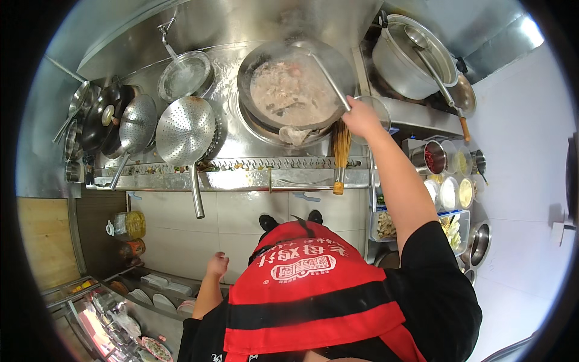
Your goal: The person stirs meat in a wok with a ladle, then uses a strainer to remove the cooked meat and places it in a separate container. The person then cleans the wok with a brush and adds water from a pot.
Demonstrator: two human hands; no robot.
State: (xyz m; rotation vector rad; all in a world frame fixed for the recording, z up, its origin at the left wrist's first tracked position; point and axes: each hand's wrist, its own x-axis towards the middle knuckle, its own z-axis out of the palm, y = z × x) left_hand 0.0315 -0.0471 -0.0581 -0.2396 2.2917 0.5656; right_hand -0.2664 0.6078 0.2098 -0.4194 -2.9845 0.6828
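My right hand (pixel 362 116) grips the metal handle of a ladle (pixel 332 79), whose head is down at the far right side of a large wok (pixel 248 92). Pale, cloudy broth with pieces of meat (pixel 285 72) fills much of the wok, and steam rises from it. A cloth (pixel 294 135) lies against the wok's near rim. Below my right hand, a bamboo wok brush (pixel 342 149) rests across the stove's front edge. My left hand (pixel 218 264) hangs low beside my apron, its fingers loosely curled with nothing visible in them.
Left on the steel stove (pixel 230 68) are perforated strainers (pixel 185 131), dark woks (pixel 97 122) and a water-filled basin (pixel 185 77) under a tap (pixel 167 34). A big pot (pixel 398 68) with a ladle stands back right. Seasoning tubs (pixel 448 192) line the right; plates (pixel 163 303) sit on shelving behind.
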